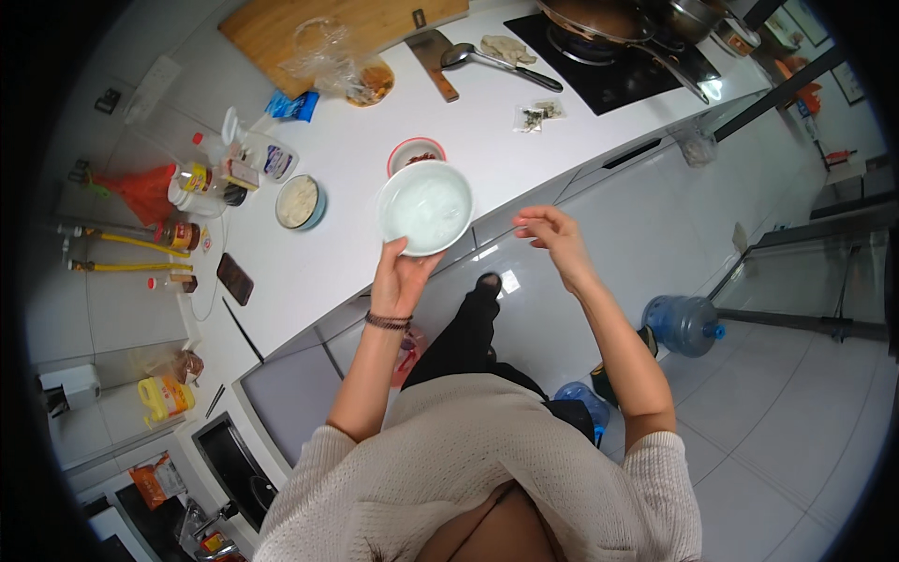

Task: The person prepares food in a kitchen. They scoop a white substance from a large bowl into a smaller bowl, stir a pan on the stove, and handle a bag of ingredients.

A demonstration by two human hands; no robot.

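Observation:
My left hand [402, 281] grips the near rim of a pale bowl [426, 207], thumb at the rim and fingers beneath. The bowl looks wet inside, perhaps holding clear liquid. Behind it, partly covered, a red-rimmed bowl [416, 145] with dark red pieces stands on the white counter [351, 246]. To the right, over the floor, my right hand [551, 235] hangs with bent fingers and nothing in it. A blue bowl of white food [300, 202], possibly rice, is left of the pale bowl.
A cleaver [430, 60], a metal ladle [491, 63], small packets [537, 116] and a cutting board [281, 42] lie at the back. A pan [597, 21] sits on the gas stove. Bottles [274, 156] and a phone [234, 279] are at left; a water jug [681, 325] lies on the floor.

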